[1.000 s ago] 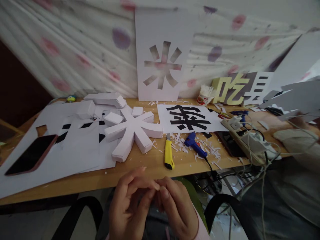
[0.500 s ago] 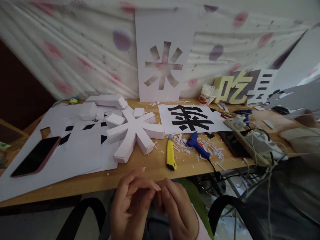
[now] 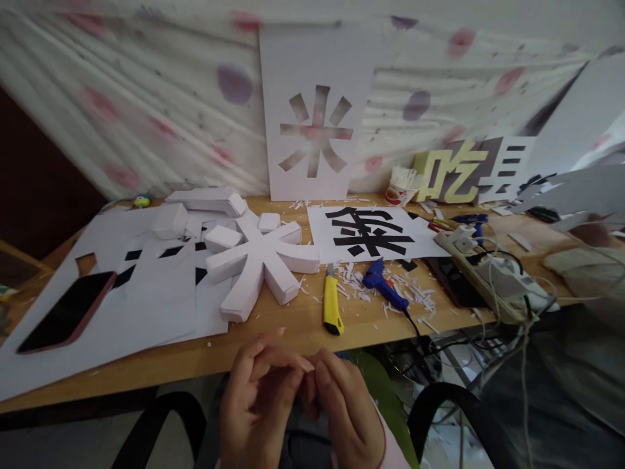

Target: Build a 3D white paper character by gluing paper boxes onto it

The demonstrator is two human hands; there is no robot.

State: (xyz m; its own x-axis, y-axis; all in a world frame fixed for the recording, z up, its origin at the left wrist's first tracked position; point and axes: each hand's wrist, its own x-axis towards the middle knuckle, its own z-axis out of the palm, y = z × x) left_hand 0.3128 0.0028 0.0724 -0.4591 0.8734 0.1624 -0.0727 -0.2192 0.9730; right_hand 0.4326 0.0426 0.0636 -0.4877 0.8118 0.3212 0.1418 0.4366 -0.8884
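In front of the table edge, my left hand (image 3: 261,397) and my right hand (image 3: 347,407) meet at the fingertips. Both have their fingers curled and pressed together; whatever they pinch, if anything, is hidden. Beyond them on the table lies a white foam-board character shape (image 3: 261,251) with thick arms. Right of it rests a yellow utility knife (image 3: 332,303), blade pointing away from me. A blue glue gun (image 3: 385,284) lies among white scraps (image 3: 415,293). Behind these is a paper sheet printed with a black character (image 3: 368,231).
A phone (image 3: 68,312) rests on white sheets (image 3: 161,293) at left. A cut-out white board (image 3: 305,58) leans on the curtain. At right are a paper cup (image 3: 401,189), yellow character letters (image 3: 454,172), a power strip (image 3: 481,277) with cables and part of another person (image 3: 586,273).
The view has shifted slightly, with the table items a little further left. My hands keep the same pose, fingertips together.
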